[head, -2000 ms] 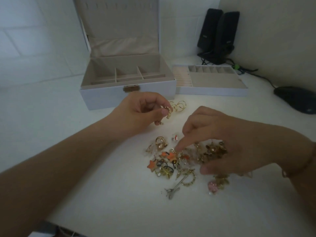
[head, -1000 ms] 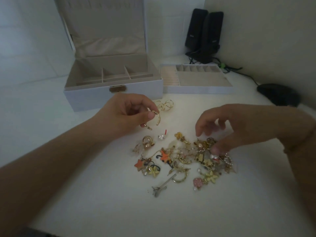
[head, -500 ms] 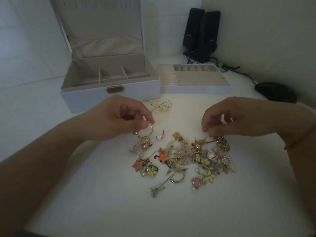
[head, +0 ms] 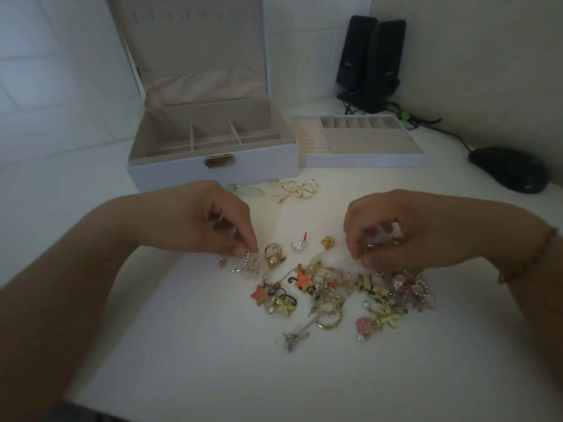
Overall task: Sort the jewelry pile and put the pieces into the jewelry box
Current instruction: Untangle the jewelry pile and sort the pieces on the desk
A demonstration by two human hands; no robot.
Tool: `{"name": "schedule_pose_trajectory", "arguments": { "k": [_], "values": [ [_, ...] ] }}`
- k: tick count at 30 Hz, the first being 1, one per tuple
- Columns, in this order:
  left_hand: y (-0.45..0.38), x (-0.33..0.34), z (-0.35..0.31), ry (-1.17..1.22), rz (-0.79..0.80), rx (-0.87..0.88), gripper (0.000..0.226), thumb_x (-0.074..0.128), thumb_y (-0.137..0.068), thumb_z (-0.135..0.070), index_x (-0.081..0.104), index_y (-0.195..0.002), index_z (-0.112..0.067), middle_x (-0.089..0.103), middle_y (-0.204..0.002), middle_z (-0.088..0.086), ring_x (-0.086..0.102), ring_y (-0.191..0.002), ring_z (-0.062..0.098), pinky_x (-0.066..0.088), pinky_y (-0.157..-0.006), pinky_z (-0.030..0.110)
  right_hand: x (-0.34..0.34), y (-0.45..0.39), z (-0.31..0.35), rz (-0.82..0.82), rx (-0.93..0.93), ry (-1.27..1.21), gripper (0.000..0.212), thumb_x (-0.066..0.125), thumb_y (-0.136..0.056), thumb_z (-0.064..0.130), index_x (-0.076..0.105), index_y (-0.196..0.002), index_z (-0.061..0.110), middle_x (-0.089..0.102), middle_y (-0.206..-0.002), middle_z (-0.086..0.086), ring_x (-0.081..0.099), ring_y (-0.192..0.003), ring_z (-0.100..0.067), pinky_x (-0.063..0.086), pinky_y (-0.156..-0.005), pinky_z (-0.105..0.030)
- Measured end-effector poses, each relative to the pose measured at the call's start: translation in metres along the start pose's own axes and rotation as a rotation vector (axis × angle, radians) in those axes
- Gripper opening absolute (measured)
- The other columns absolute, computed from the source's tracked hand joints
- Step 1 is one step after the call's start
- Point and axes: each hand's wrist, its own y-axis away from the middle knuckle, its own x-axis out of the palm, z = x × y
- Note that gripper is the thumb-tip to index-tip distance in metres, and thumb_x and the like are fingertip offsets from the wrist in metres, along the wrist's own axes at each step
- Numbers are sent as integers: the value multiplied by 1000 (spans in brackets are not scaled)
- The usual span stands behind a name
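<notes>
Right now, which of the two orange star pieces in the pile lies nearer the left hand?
The lower-left orange star, at the pile's left edge beside the yellow flower. The other orange star sits farther right, toward the pile's middle, away from the left hand.

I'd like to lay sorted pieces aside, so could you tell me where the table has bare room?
Bare table lies near the camera, below the jewelry pile and between the forearms. Another patch sits left of the jewelry box. It is crowded between the left hand and right hand, and before the box, where a gold wire piece lies.
</notes>
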Motion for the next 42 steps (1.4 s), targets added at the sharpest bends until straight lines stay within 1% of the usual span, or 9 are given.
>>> {"name": "schedule_pose_trajectory", "arguments": {
  "k": [7, 12, 15, 20, 26, 29, 31, 36, 42],
  "values": [
    [0, 4, -10, -64, 44, 26, 30, 66, -77, -55, 72, -103, -42, 70, -90, -6, 62, -81, 25, 48, -74, 49, -6, 2, 2, -79, -55, -28, 12, 68, -80, 42, 69, -91, 38, 62, -96, 10, 57, -89, -15, 44, -71, -22],
    [-3, 12, -13, -71, 3, 49, 27, 71, -74, -52, 70, -98, -40, 67, -83, -7, 61, -75, 20, 50, -70, 38, 11, -11, 15, -120, -184, 22, 15, 75, -76, 44, 71, -88, 37, 51, -94, 17, 52, -94, -5, 37, -79, -17],
    [-1, 6, -11, -23, -13, 41, 23, 78, -74, -41, 71, -95, -36, 66, -77, -5, 60, -65, 15, 51, -66, 29, 19, -15, 20, -60, -223, 91, 27, 73, -74, 50, 68, -100, 42, 44, -96, 22, 46, -94, 0, 33, -79, -15],
    [5, -4, -8, 45, -15, -13, 28, 73, -71, -52, 73, -95, -38, 69, -81, -8, 63, -64, 17, 54, -64, 36, 13, -7, 12, -5, -156, 203, 38, 65, -70, 63, 61, -106, 49, 44, -102, 25, 42, -102, 2, 32, -81, -12],
    [4, -3, -6, 49, 9, -8, 28, 72, -73, -50, 73, -98, -37, 70, -83, -7, 65, -69, 18, 55, -65, 35, -7, 9, 8, -60, -70, 128, 22, 61, -82, 54, 64, -102, 44, 58, -94, 20, 58, -89, -7, 46, -72, -20],
    [3, -2, -6, 57, 33, 13, 27, 72, -74, -51, 73, -99, -42, 71, -82, -7, 63, -67, 18, 53, -63, 38, -33, 28, -5, -261, 34, 14, 13, 62, -83, 41, 68, -94, 39, 64, -83, 8, 62, -75, -15, 53, -73, -40],
    [1, 1, -7, 47, 46, 27, 27, 71, -74, -53, 72, -101, -45, 71, -82, -9, 62, -67, 17, 52, -63, 34, -40, 35, -17, -237, 100, 0, 14, 65, -79, 43, 68, -92, 41, 64, -81, 6, 60, -73, -17, 52, -72, -45],
    [-3, 10, -9, 12, 22, 43, 29, 72, -74, -53, 73, -101, -44, 70, -84, -8, 63, -70, 18, 47, -63, 21, -22, 21, -24, 61, 180, -31, 45, 71, -65, 59, 59, -106, 45, 59, -96, 14, 57, -86, -13, 49, -71, -21],
    [-5, 14, -11, -25, -8, 60, 34, 73, -70, -55, 71, -102, -44, 70, -85, -11, 62, -70, 16, 47, -62, 21, -27, 25, -36, 21, 255, -38, 32, 77, -74, 28, 62, -101, 38, 63, -87, 16, 58, -75, -5, 44, -66, -11]
  ]
}}
